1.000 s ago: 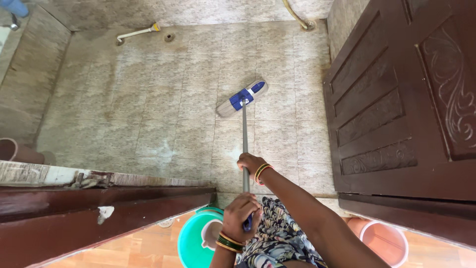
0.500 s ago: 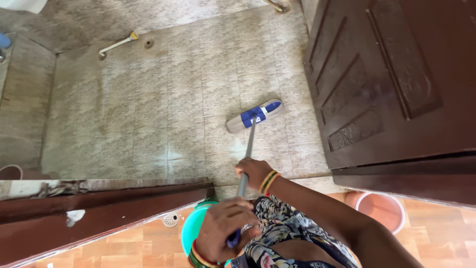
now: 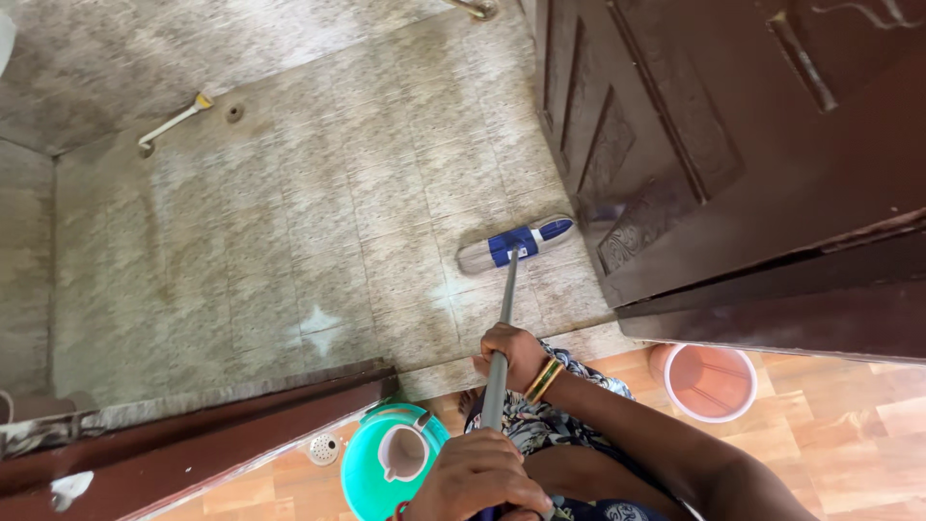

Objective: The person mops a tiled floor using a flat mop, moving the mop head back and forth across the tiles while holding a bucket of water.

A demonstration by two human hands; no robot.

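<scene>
Fingers of both hands clamp the mop pole (image 3: 505, 299): right hand (image 3: 511, 353) higher up, left hand (image 3: 479, 475) at its end. Its flat head (image 3: 516, 243) rests on the tiles (image 3: 289, 222) at two o'clock, just beside the door (image 3: 694, 125). Damp streaks suggest part is mopped; the ten o'clock corner looks untouched. A green bucket (image 3: 365, 468) stands at six.

Matt metal mop pole (image 3: 503, 328), carved glossy wooden door (image 3: 733, 145), dull mottled floor tiles (image 3: 289, 212).

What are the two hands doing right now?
Left hand: closed around the mop handle, near its top.
Right hand: closed around the mop handle, lower down.
</scene>
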